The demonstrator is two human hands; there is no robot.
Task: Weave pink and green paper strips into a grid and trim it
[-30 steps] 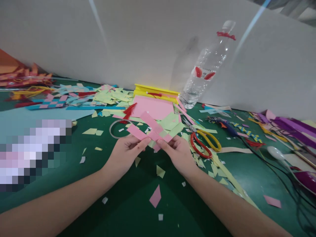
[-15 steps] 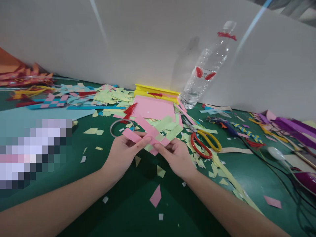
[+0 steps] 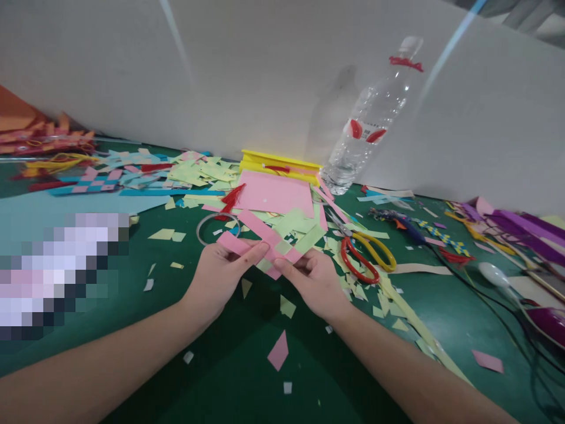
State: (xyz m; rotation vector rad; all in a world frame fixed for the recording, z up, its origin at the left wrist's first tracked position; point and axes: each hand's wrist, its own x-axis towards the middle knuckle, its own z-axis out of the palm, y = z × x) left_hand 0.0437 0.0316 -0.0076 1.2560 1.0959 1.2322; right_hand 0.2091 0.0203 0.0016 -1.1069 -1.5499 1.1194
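Note:
Pink and light green paper strips [image 3: 266,228], interlaced in a crossing weave, are held up above the green table between both hands. My left hand [image 3: 223,268] pinches the woven strips from the left, its thumb on top. On the right, my right hand [image 3: 311,274] grips the same piece, thumb pressed near its lower corner. The fingers beneath the paper are mostly hidden. Just behind the left hand lies a ring of clear tape [image 3: 198,229]. Scissors [image 3: 359,253] with a red and a yellow handle lie right of the right hand.
Pink paper sheets [image 3: 276,193] and a folded yellow paper [image 3: 282,166] lie at the back. A clear bottle [image 3: 368,121] leans on the grey partition [image 3: 220,76]. Paper scraps [image 3: 203,171] cover much of the table. A purple glue gun [image 3: 547,324] and its cord are at right.
The woven strips have shifted and tilted very slightly in the fingers. Both hands keep their hold, nearly still.

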